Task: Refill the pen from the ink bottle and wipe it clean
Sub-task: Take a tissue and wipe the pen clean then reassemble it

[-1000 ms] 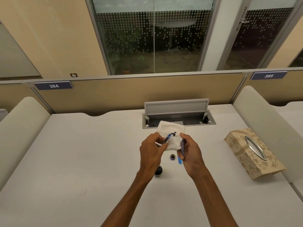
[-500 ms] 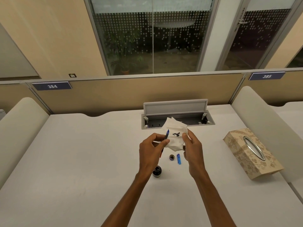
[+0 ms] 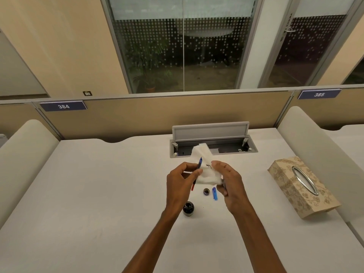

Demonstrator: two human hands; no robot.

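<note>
My left hand (image 3: 180, 183) pinches a thin pen part (image 3: 197, 173), blue at its upper tip and red at its lower end, held upright and tilted. My right hand (image 3: 230, 182) grips a white tissue (image 3: 205, 170) with a small dark ink mark, right beside the pen tip. A grey piece, apparently the pen barrel, shows in the right palm. Below the hands on the desk stand the open dark ink bottle (image 3: 188, 208), its small round lid (image 3: 206, 192) and a blue pen cap (image 3: 215, 193).
A patterned tissue box (image 3: 301, 186) lies at the right of the white desk (image 3: 88, 194). An open grey cable hatch (image 3: 212, 142) sits behind the hands. Padded dividers flank both sides, and a partition panel runs along the back.
The tissue has been unfolded and lifted higher, and the pen tip has come out from it to stand beside it. The blue cap now lies uncovered on the desk.
</note>
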